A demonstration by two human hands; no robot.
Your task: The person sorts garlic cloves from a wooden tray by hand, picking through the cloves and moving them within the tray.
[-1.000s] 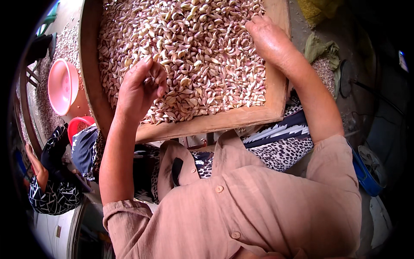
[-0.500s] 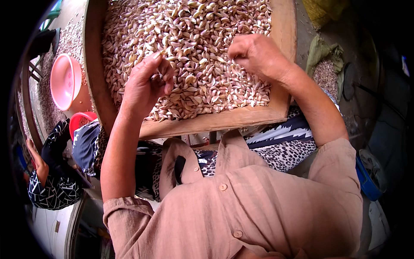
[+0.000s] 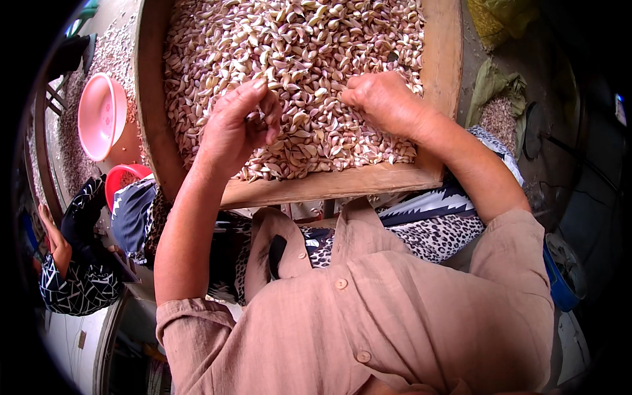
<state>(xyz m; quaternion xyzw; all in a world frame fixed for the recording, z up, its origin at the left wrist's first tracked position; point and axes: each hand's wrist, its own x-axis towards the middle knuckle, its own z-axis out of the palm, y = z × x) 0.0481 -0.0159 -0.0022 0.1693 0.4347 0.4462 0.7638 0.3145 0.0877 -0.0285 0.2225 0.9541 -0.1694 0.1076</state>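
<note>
A wooden tray [image 3: 342, 182] in front of me holds a thick layer of garlic cloves [image 3: 309, 72], pale with pinkish-purple skins. Over the left part of the cloves is my left hand [image 3: 242, 122], its fingers curled and the thumb pressed toward the forefinger. Whatever lies in that pinch is too small to make out. To the right, my right hand [image 3: 387, 104] hangs back-up just above the cloves, fingers bent together and pointing left. Its fingertips meet near the cloves, and what they hold, if anything, is hidden.
At the left stand a pink basin [image 3: 102, 117] and a red basin [image 3: 122, 178], with loose skins on the floor. Another person's arm [image 3: 59, 247] shows at far left. On the right are a green sack [image 3: 490, 89], a yellow sack [image 3: 500, 23] and a blue container [image 3: 559, 276].
My left hand has shifted slightly right over the cloves, still curled. The right hand has moved a little down, its fingertips lower and closer to the cloves. The view has shifted slightly.
</note>
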